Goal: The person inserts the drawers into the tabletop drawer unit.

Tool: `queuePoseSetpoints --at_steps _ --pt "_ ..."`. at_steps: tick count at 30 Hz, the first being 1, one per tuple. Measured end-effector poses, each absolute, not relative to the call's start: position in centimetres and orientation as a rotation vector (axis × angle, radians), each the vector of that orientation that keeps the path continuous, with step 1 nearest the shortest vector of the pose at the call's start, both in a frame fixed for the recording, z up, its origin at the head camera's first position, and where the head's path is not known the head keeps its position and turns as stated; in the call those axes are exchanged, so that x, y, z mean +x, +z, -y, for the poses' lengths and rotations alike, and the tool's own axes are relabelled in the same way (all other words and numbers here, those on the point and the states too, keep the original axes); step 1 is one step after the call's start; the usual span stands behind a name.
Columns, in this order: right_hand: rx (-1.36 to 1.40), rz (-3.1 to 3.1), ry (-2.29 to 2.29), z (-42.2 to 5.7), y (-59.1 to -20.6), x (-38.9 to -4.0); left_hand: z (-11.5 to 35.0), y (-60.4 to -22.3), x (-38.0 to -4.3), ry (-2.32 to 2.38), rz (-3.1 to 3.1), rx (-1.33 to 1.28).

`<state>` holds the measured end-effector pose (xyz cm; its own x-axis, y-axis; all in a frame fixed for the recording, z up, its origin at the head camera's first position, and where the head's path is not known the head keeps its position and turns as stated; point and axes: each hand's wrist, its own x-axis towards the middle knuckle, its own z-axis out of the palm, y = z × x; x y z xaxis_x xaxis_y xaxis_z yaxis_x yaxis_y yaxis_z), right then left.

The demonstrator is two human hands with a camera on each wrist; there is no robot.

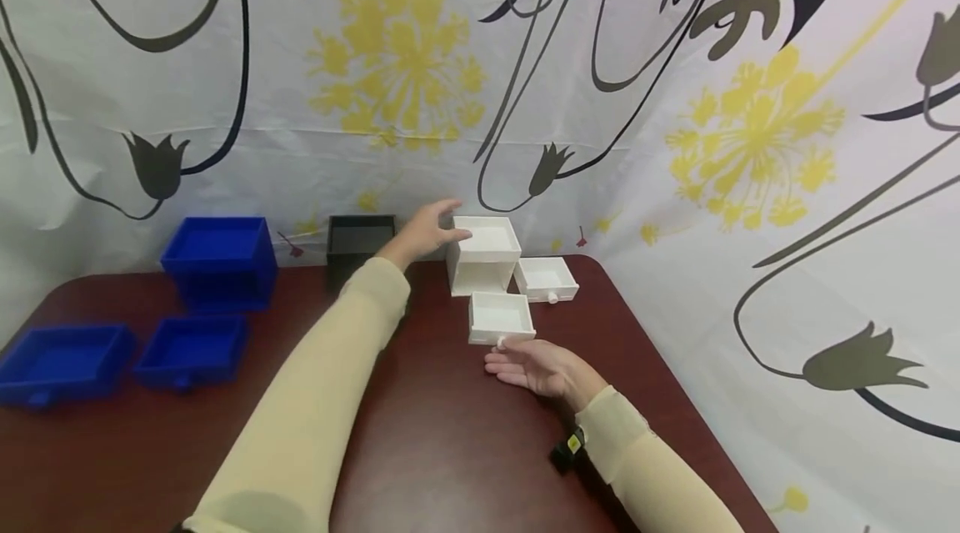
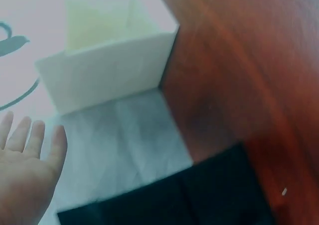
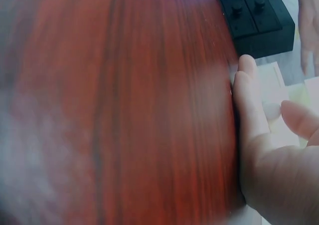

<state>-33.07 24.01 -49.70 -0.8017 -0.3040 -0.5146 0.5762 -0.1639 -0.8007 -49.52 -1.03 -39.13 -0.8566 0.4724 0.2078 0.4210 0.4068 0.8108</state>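
My left hand [image 1: 424, 234] [image 2: 27, 172] is beside the upper left edge of a white box-shaped drawer cabinet [image 1: 486, 239] [image 2: 107, 78], fingers spread and thumb over its top. A gap shows between that hand and the cabinet in the left wrist view. In front of the cabinet lies a small white drawer [image 1: 501, 314] with a round knob [image 3: 271, 112]. My right hand [image 1: 542, 368] [image 3: 279, 170] is at this knob, palm turned up, fingers extended and thumb apart from them. Whether it touches the knob is unclear. A second white drawer [image 1: 546, 276] sits right of the cabinet.
A black cabinet [image 1: 362, 234] [image 3: 264, 43] with two knobbed drawers in place stands left of the white one. Farther left are a blue cabinet [image 1: 217, 253] and two blue drawers [image 1: 67, 358] on the dark red table [image 1: 435, 450]. Patterned cloth [image 1: 285, 99] hangs behind.
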Motion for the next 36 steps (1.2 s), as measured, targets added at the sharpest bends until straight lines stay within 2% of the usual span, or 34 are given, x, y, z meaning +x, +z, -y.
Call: queuePoseSetpoints --at_steps 5,14,28,36 --pt "0.291 -1.522 -2.013 -24.0 -49.9 -32.9 -0.2 -40.7 -49.6 1.437 -2.594 0.787" --pt "0.19 -1.496 -2.013 -23.6 -49.6 -33.0 0.3 -41.9 -50.1 1.264 -2.741 0.783" --pt "0.386 -1.586 -2.083 -22.4 -49.0 -33.3 0.0 -41.0 -50.5 1.08 -2.794 0.872" --pt "0.463 -1.695 -2.183 -21.5 -49.5 -32.8 -0.4 -41.9 -50.4 1.07 -2.803 0.86"
